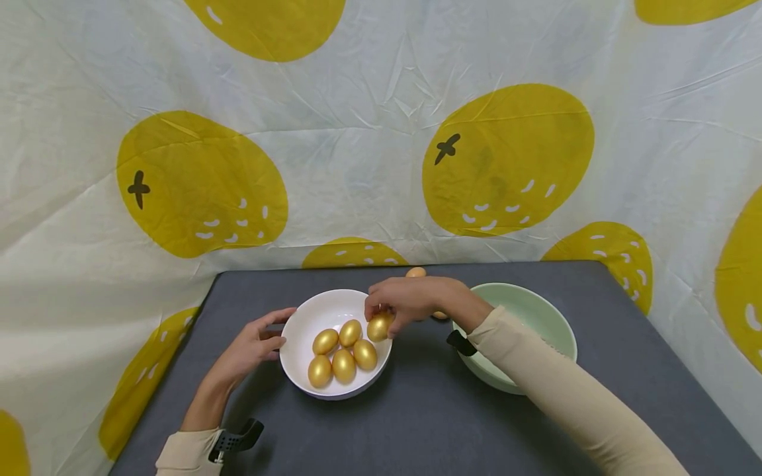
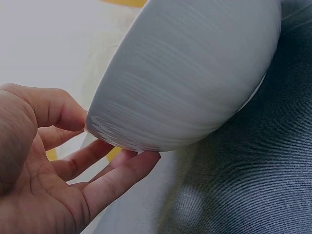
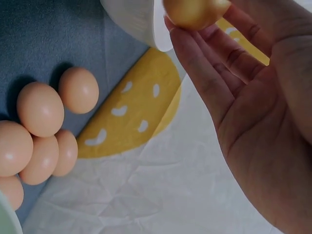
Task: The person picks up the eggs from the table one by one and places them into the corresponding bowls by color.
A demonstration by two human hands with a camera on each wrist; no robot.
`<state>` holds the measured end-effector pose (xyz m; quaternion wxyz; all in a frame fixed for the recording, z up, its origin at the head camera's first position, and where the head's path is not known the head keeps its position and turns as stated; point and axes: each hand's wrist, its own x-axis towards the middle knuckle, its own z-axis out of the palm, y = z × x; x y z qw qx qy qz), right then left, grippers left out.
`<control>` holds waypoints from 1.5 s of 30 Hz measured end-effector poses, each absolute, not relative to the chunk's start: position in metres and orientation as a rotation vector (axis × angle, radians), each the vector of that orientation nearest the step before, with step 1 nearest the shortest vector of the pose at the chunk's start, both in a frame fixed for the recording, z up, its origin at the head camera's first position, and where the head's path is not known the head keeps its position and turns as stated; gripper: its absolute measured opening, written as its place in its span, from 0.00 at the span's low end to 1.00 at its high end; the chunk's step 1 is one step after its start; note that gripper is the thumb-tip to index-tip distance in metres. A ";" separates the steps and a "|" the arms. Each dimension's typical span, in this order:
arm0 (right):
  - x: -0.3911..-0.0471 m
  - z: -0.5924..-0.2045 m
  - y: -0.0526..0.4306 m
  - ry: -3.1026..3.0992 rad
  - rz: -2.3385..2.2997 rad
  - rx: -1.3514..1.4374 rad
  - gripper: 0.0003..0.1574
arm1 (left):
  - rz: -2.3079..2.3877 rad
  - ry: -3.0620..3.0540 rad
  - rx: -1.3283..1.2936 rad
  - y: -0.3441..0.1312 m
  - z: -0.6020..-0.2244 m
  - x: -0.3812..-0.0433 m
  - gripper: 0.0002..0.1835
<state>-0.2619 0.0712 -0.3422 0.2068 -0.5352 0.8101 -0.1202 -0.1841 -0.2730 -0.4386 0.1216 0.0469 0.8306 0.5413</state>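
Note:
My right hand (image 1: 411, 301) pinches a golden egg (image 1: 379, 326) at the right rim of the white bowl (image 1: 303, 324). In the right wrist view this golden egg (image 3: 195, 12) sits at the fingertips, close to the bowl's edge. Several more golden eggs (image 1: 344, 365) lie grouped inside the bowl. My left hand (image 1: 253, 347) touches the bowl's left side with spread fingers; in the left wrist view its thumb and fingertips meet the white bowl's outer wall (image 2: 185, 73).
Several brown eggs (image 3: 40, 109) lie on the dark tabletop (image 1: 411, 423) between the bowls, mostly behind my right hand in the head view. A pale green bowl (image 1: 536, 311) stands at the right, under my right forearm. A fruit-patterned cloth (image 1: 357, 172) hangs behind the table.

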 end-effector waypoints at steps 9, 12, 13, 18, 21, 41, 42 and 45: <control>-0.264 -0.349 0.061 2.285 -0.269 -1.520 0.21 | 1.586 2.424 0.134 -0.273 -0.439 -0.184 0.30; -0.264 -0.352 0.057 2.289 -0.251 -1.515 0.21 | 1.590 2.420 0.146 -0.273 -0.439 -0.183 0.30; -0.264 -0.354 0.056 2.288 -0.245 -1.518 0.21 | 1.593 2.418 0.148 -0.273 -0.439 -0.183 0.30; -0.262 -0.356 0.052 2.279 -0.223 -1.529 0.22 | 1.599 2.417 0.149 -0.273 -0.440 -0.182 0.30; -0.261 -0.356 0.050 2.290 -0.204 -1.526 0.22 | 1.601 2.417 0.150 -0.273 -0.440 -0.182 0.30; -0.255 -0.361 0.043 2.386 -0.018 -1.462 0.24 | 1.605 2.415 0.156 -0.272 -0.438 -0.182 0.30; -0.255 -0.361 0.043 2.389 -0.011 -1.460 0.23 | 1.604 2.414 0.163 -0.272 -0.438 -0.182 0.30; -0.254 -0.362 0.043 2.401 0.008 -1.458 0.23 | 1.600 2.417 0.167 -0.272 -0.438 -0.182 0.30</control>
